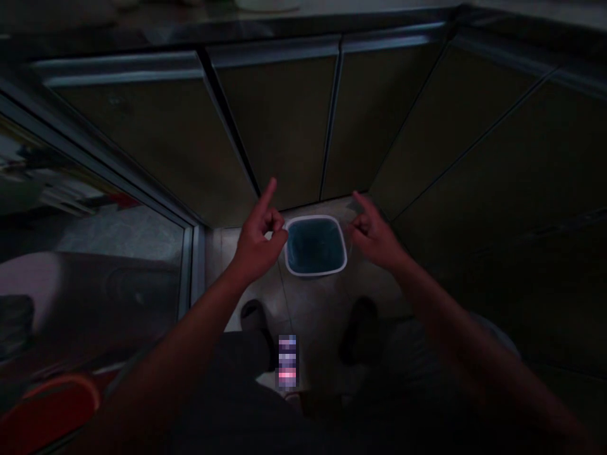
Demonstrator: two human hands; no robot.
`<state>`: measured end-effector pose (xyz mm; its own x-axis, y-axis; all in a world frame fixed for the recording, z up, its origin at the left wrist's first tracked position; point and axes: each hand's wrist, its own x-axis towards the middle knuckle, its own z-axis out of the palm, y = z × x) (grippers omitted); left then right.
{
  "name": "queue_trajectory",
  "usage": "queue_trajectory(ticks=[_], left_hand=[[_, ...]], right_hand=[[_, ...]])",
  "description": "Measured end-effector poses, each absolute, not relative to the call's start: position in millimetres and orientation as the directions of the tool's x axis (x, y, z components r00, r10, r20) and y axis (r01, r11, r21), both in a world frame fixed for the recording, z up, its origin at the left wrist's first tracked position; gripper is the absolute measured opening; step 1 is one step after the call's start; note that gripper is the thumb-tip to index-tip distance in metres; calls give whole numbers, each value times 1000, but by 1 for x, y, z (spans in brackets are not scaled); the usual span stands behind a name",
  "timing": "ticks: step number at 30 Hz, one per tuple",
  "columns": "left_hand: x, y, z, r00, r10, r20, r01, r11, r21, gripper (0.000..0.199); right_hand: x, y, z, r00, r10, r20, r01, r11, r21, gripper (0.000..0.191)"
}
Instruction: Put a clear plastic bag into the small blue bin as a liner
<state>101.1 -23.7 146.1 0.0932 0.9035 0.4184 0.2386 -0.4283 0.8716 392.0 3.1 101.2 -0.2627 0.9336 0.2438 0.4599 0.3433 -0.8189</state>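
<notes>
My left hand (260, 237) is in the air just left of a small bin (315, 274) with a white rim and a dark blue-green inside. Its index finger points forward, the other fingers are curled, and nothing is held. On the bin's right side, my right hand (372, 234) makes the same pointing shape, also with nothing in it. Both hands appear above the rim; whether either touches it I cannot tell. The bin stands on the tiled floor in front of my feet. In the dim light its contents cannot be made out.
Dark cabinet doors (279, 126) with metal edges line the front and right, under a countertop (360, 7). A metal door frame (190, 265) is at left. A red bucket (52, 411) is at lower left. A small pixelated bright patch (287, 360) shows between my legs.
</notes>
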Motion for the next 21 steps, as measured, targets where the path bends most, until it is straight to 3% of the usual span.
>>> queue_trajectory(ticks=[3,6,9,13,16,21], left_hand=[[111,-58,201,144,838,526,173,-545,821,102],[110,-61,210,172,825,538,158,-562,812,106],[92,-16,159,236,913,333,210,-383,900,121],[60,51,74,58,997,44,266,-58,962,128],[49,66,51,54,998,43,251,-55,966,128],[48,58,62,10,989,150,312,-145,939,124]], right_hand=[[393,-32,157,-218,873,435,362,487,-795,89],[401,-40,175,-175,792,585,345,606,-717,94],[418,-3,140,-312,849,427,382,523,-762,108],[444,54,77,-325,914,244,493,384,-781,113],[452,64,62,-321,921,219,526,366,-768,114],[448,57,66,-251,951,182,630,303,-715,114]])
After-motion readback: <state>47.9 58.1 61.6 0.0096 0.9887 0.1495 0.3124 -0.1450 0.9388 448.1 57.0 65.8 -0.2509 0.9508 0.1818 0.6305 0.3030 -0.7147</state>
